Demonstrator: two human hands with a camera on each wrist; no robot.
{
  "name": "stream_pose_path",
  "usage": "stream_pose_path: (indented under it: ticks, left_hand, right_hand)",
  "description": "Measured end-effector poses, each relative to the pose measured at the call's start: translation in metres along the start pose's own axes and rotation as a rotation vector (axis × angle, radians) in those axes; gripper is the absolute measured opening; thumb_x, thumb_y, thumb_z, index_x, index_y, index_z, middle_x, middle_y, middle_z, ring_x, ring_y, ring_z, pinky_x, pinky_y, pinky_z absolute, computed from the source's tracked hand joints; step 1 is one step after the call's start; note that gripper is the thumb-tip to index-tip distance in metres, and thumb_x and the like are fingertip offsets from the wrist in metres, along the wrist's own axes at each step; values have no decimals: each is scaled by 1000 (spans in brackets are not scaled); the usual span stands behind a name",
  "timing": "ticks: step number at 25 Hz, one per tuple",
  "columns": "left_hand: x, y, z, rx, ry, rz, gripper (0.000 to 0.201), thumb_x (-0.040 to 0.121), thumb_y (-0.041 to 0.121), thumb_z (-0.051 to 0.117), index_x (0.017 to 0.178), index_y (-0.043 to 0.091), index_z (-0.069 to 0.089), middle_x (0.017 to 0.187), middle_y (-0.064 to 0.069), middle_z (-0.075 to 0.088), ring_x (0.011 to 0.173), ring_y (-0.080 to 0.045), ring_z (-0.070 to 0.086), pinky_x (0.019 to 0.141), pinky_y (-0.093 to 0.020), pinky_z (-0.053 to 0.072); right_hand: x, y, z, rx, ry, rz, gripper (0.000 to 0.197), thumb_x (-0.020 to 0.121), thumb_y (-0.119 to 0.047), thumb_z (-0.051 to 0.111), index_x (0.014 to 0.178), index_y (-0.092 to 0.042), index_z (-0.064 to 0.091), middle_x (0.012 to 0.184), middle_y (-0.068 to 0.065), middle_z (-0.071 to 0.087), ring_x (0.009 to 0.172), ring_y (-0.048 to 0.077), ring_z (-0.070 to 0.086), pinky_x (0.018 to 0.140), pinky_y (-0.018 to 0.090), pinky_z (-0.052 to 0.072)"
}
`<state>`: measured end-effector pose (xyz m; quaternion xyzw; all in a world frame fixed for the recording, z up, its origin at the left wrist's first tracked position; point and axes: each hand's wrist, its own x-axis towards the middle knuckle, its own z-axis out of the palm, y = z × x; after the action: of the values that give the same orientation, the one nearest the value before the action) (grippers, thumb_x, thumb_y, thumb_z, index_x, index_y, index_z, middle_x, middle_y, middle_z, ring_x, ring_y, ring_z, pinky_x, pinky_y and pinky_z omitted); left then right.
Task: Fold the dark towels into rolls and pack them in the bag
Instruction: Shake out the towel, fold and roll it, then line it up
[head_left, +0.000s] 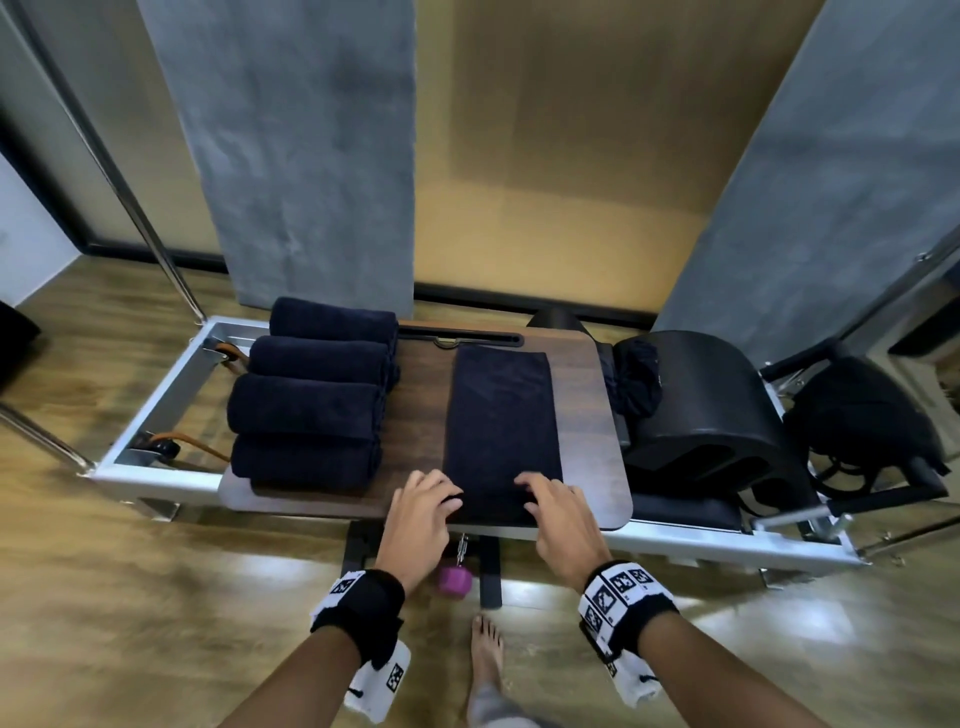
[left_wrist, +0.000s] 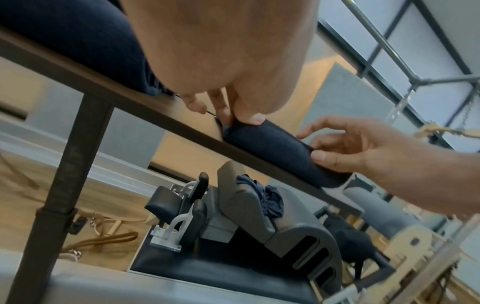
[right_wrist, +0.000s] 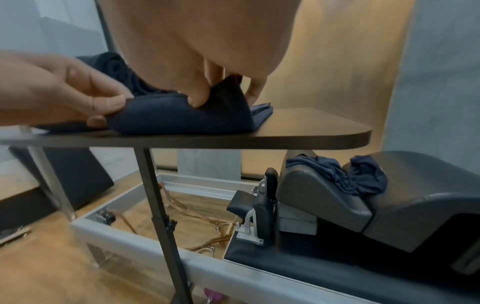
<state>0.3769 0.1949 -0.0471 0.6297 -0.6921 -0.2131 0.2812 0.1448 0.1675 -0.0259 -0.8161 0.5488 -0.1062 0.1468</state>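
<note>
A dark navy towel (head_left: 501, 426) lies folded into a long strip on the brown table top (head_left: 587, 415). Its near end is curled up into a small roll (right_wrist: 182, 115) at the table's front edge. My left hand (head_left: 431, 501) pinches the roll's left end (left_wrist: 241, 127) between thumb and fingers. My right hand (head_left: 545, 496) grips the right end, thumb in front and fingers over the top. Several finished towel rolls (head_left: 311, 405) lie side by side on the table's left part. A black bag (head_left: 862, 415) sits far right.
A crumpled dark cloth (head_left: 636, 382) lies on a black curved barrel (head_left: 727, 415) right of the table. The table stands over a metal-framed exercise bed (head_left: 156, 415) with straps. A pink dumbbell (head_left: 452, 581) and a bare foot (head_left: 485, 654) are on the wooden floor below.
</note>
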Motion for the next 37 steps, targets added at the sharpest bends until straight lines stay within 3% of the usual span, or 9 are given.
stream_pose_path:
  ticks: [5,8,11,13,17,22,25,31,37]
  left_hand:
    - [16,6,-3,-280,19,-285,13,101,28,64,102,39,58,91,8,63,87,-13,58,82,-36,49]
    - [27,12,-3,-259,28,-418,10,96,37,70,89,31,65,88,10,64,86,-14,62,79,-37,52]
    - [35,18,-3,-195,6,-523,13,96,39,70,99,30,61,92,11,64,92,-15,62,82,-36,49]
    - [36,23,-1,-166,10,-540,20,97,38,69,108,29,54,93,9,62,95,-19,62,88,-39,49]
    - [26,33,6,-67,110,-418,18,102,34,64,111,27,50,95,8,55,99,-20,57,91,-44,48]
    - [29,34,6,-35,110,-433,8,103,30,62,101,23,60,97,7,57,103,-22,61,93,-45,48]
    - [31,36,8,-30,128,-431,6,102,28,64,102,24,60,99,6,57,104,-22,61,92,-44,49]
    - [17,31,21,260,116,37,25,99,62,57,107,40,67,117,18,52,112,-8,48,88,-36,38]
    - [37,22,17,334,-8,27,21,98,45,66,117,40,74,107,23,63,105,-8,53,88,-36,34]
  right_hand:
    - [6,10,-1,148,107,-24,15,99,-5,62,105,-17,68,105,-1,63,91,24,63,80,44,54]
    - [0,5,7,-43,258,-41,3,94,-15,74,94,-18,75,120,5,63,108,25,62,95,43,49]
    - [-6,0,15,-232,254,-120,29,91,-42,74,94,-13,75,130,12,63,123,30,59,108,55,40]
    - [-8,-1,16,-310,214,-165,23,83,-29,82,97,-13,74,128,11,60,124,30,57,110,54,36]
    - [1,-3,7,-331,139,-157,29,65,-9,75,92,-18,72,103,-1,60,105,24,57,104,44,34]
    - [3,5,8,-256,168,-192,24,93,-42,70,102,-19,72,101,-4,65,97,20,61,96,43,46]
    - [4,7,8,-290,158,-172,18,82,-24,79,99,-23,72,101,-8,63,97,18,59,100,41,35]
    - [23,-4,1,-281,61,7,36,54,-13,82,85,-22,65,84,-4,62,84,24,58,94,45,34]
    - [35,-2,0,-134,18,77,57,77,-2,66,126,-27,49,101,-6,66,98,23,59,97,39,37]
